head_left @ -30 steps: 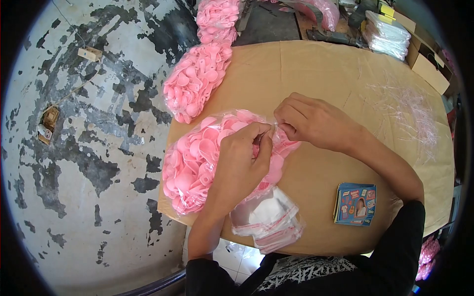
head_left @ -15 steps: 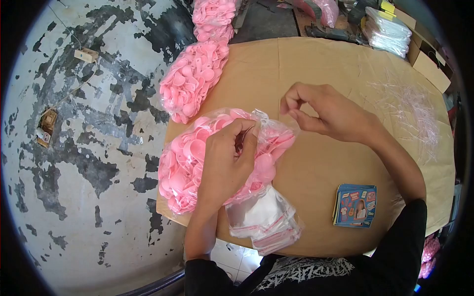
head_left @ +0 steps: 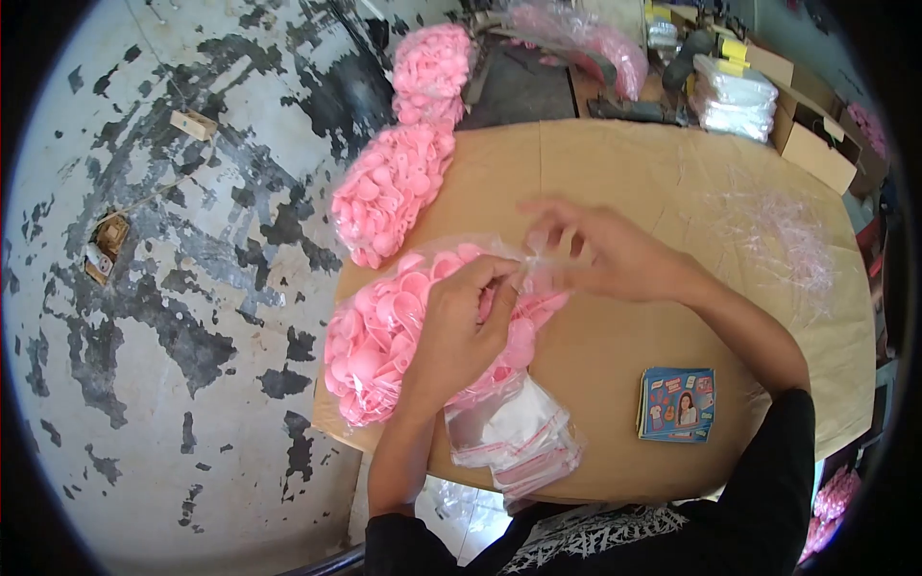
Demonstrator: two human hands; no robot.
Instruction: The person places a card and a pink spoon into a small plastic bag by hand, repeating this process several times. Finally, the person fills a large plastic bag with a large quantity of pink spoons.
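A clear bag of pink spoon-like pieces [head_left: 370,350] lies on the brown-covered table [head_left: 615,355]. Over its right part is my left hand [head_left: 466,322], thumb and forefinger pressed together near the bag's gathered neck; what they pinch is too small to make out. Just right of the neck, my right hand [head_left: 615,254] has its fingers apart, a little blurred by motion. Small clear packets with red-striped edges [head_left: 528,437] lie below the bag. Further right sits a stack of blue printed cards [head_left: 676,405].
More bags of pink pieces [head_left: 394,192] line the table's far left edge. Thin clear strands [head_left: 792,240] are scattered at the right. Stacked clear packets [head_left: 735,96] and a cardboard box [head_left: 816,149] stand at the back right. A peeling wall [head_left: 192,317] is at the left.
My right hand has moved down and left towards the bag's neck, its fingers spreading. My left hand keeps its pinch by the neck. The whole view has shifted slightly.
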